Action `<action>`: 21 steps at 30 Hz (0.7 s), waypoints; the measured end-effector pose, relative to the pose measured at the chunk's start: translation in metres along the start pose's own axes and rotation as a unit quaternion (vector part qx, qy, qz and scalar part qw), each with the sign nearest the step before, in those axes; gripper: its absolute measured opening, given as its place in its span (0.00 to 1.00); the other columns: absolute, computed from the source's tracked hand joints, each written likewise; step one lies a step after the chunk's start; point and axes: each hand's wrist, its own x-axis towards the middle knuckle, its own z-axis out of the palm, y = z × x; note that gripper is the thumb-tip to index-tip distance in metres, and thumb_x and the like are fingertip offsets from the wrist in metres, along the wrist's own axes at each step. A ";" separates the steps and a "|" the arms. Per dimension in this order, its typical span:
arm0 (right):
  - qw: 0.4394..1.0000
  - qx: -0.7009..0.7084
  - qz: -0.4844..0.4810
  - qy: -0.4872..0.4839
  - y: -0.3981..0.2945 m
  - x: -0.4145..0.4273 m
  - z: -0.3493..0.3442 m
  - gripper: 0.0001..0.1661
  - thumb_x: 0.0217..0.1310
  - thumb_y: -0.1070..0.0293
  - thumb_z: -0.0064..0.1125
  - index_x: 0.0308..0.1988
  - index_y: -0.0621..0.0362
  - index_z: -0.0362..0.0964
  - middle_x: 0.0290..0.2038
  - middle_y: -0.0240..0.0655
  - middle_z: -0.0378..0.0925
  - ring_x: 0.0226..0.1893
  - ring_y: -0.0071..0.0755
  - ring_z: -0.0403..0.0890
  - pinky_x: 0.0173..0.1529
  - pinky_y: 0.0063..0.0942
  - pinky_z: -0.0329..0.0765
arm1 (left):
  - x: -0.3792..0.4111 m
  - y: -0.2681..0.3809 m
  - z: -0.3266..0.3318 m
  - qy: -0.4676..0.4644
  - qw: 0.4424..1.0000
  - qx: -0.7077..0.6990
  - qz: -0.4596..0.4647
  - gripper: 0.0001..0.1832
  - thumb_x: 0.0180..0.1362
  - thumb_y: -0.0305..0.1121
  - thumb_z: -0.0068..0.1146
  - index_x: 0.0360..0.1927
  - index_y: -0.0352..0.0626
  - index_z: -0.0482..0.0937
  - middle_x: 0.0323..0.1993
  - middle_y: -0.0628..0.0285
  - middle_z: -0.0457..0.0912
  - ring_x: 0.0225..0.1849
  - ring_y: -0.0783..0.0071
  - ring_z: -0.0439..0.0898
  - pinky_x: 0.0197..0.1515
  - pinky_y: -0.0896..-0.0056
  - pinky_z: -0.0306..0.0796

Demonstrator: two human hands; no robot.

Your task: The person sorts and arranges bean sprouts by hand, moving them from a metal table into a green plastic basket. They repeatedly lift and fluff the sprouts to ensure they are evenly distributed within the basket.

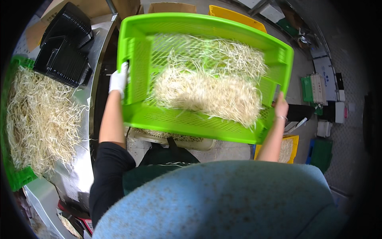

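A light green perforated plastic crate (191,133) is held up in front of my body, off the metal table. My left hand (118,80), in a white glove, grips the handle opening at its left end. My right hand (281,107), without a glove, holds the handle at the right end. Pale bean sprouts (206,92) lie in the crate, in a thick mound nearer to me and a thinner layer behind. On the table at the left, a large heap of sprouts (44,119) fills a darker green crate (22,178).
Stacked black plastic trays (64,62) stand on the stainless steel table (103,44). Below the held crate is a pale tub (206,145) with sprout scraps. A yellow crate (294,149) with sprouts sits at right, another yellow crate (235,19) beyond. Boxes and crates line the far right.
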 end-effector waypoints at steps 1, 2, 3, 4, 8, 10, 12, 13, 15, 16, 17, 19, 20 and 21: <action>0.999 0.020 -0.019 -0.026 -0.013 -0.012 0.023 0.36 0.59 0.39 0.38 0.20 0.63 0.69 0.12 0.38 0.69 0.17 0.35 0.73 0.24 0.30 0.68 | -0.006 -0.013 -0.020 0.008 0.999 -0.033 -0.023 0.30 0.54 0.58 0.45 0.29 0.35 0.77 0.18 0.61 0.75 0.18 0.75 0.70 0.23 0.72 0.64; 0.997 0.013 -0.046 -0.055 0.015 -0.008 0.038 0.36 0.58 0.39 0.38 0.19 0.63 0.69 0.12 0.37 0.69 0.16 0.34 0.74 0.24 0.30 0.69 | -0.005 -0.042 -0.035 0.023 0.999 -0.027 -0.012 0.30 0.54 0.59 0.45 0.29 0.35 0.78 0.18 0.62 0.75 0.17 0.76 0.69 0.22 0.73 0.63; 0.994 0.036 -0.066 -0.079 0.015 -0.035 0.057 0.36 0.58 0.39 0.39 0.19 0.63 0.69 0.12 0.35 0.68 0.16 0.31 0.74 0.24 0.29 0.69 | -0.010 -0.079 -0.054 0.049 0.999 -0.008 -0.007 0.31 0.53 0.60 0.45 0.28 0.36 0.78 0.19 0.62 0.75 0.16 0.77 0.69 0.21 0.74 0.63; 0.990 0.056 -0.020 -0.128 0.020 -0.056 0.054 0.34 0.58 0.40 0.40 0.19 0.62 0.68 0.11 0.35 0.67 0.15 0.28 0.73 0.23 0.28 0.69 | -0.024 -0.097 -0.059 0.037 0.996 0.050 -0.057 0.31 0.53 0.60 0.44 0.29 0.36 0.78 0.18 0.62 0.75 0.17 0.77 0.69 0.21 0.74 0.63; 0.993 -0.018 0.093 -0.064 0.078 -0.057 -0.046 0.37 0.57 0.36 0.37 0.13 0.57 0.66 0.09 0.31 0.64 0.12 0.28 0.68 0.21 0.26 0.68 | -0.075 -0.062 0.008 -0.033 0.995 0.061 -0.077 0.34 0.53 0.63 0.40 0.26 0.38 0.78 0.19 0.61 0.76 0.19 0.75 0.71 0.24 0.72 0.64; 0.988 0.116 0.061 -0.080 0.088 -0.013 -0.105 0.33 0.58 0.39 0.39 0.14 0.54 0.64 0.09 0.27 0.60 0.10 0.22 0.65 0.17 0.26 0.63 | -0.067 -0.015 0.036 -0.103 0.994 0.020 -0.045 0.35 0.54 0.63 0.37 0.27 0.37 0.77 0.19 0.61 0.76 0.20 0.73 0.71 0.28 0.70 0.65; 0.975 0.199 0.103 -0.005 0.031 0.001 -0.058 0.33 0.59 0.41 0.38 0.19 0.59 0.70 0.12 0.28 0.65 0.13 0.23 0.64 0.19 0.26 0.60 | -0.031 0.012 0.028 -0.101 0.994 0.038 -0.036 0.35 0.55 0.63 0.34 0.28 0.37 0.77 0.19 0.61 0.76 0.21 0.71 0.71 0.29 0.70 0.66; 0.990 0.054 0.120 -0.042 0.004 0.001 -0.038 0.35 0.59 0.41 0.37 0.22 0.62 0.71 0.15 0.32 0.69 0.16 0.26 0.68 0.21 0.28 0.63 | -0.013 0.012 0.009 -0.066 0.996 0.039 -0.046 0.36 0.56 0.63 0.33 0.28 0.36 0.77 0.18 0.61 0.76 0.21 0.71 0.71 0.29 0.70 0.66; 0.997 -0.007 0.032 -0.068 0.024 -0.005 0.005 0.35 0.59 0.39 0.38 0.21 0.62 0.70 0.14 0.35 0.69 0.14 0.26 0.68 0.22 0.28 0.64 | 0.003 -0.008 -0.015 -0.016 0.997 -0.043 -0.063 0.37 0.55 0.64 0.33 0.26 0.36 0.77 0.18 0.60 0.76 0.20 0.71 0.72 0.26 0.69 0.65; 0.992 0.057 0.022 -0.112 0.020 -0.030 0.030 0.35 0.59 0.40 0.39 0.21 0.62 0.70 0.13 0.34 0.69 0.14 0.26 0.67 0.21 0.26 0.64 | 0.014 -0.035 -0.047 -0.002 0.998 0.036 -0.044 0.37 0.55 0.64 0.34 0.28 0.35 0.77 0.19 0.59 0.76 0.20 0.71 0.72 0.25 0.68 0.65; 0.980 0.117 0.016 -0.159 0.027 -0.057 0.048 0.34 0.59 0.41 0.39 0.20 0.62 0.70 0.13 0.33 0.68 0.13 0.25 0.67 0.21 0.25 0.64 | 0.014 -0.061 -0.074 0.010 0.992 0.119 -0.032 0.37 0.55 0.64 0.34 0.29 0.34 0.77 0.20 0.58 0.77 0.20 0.71 0.72 0.25 0.68 0.65; 0.967 0.115 0.099 -0.204 0.078 -0.079 0.034 0.30 0.59 0.42 0.41 0.24 0.60 0.69 0.17 0.30 0.69 0.14 0.21 0.65 0.19 0.20 0.61 | -0.025 -0.055 -0.064 -0.044 0.966 0.198 -0.162 0.37 0.55 0.64 0.34 0.34 0.33 0.76 0.22 0.56 0.77 0.21 0.71 0.73 0.26 0.69 0.66; 0.957 0.162 0.145 -0.194 0.093 -0.088 0.019 0.29 0.59 0.42 0.40 0.24 0.57 0.69 0.17 0.29 0.69 0.14 0.19 0.65 0.18 0.19 0.60 | -0.044 -0.045 -0.041 -0.040 0.973 0.194 -0.118 0.37 0.55 0.64 0.35 0.33 0.33 0.76 0.22 0.56 0.77 0.22 0.70 0.74 0.27 0.69 0.66; 0.968 0.124 0.162 -0.144 0.088 -0.083 -0.014 0.30 0.60 0.41 0.39 0.26 0.58 0.70 0.17 0.29 0.69 0.13 0.19 0.64 0.17 0.20 0.60 | -0.061 -0.036 -0.012 -0.039 0.978 0.190 -0.075 0.37 0.55 0.63 0.35 0.33 0.33 0.76 0.22 0.55 0.77 0.22 0.69 0.74 0.28 0.69 0.67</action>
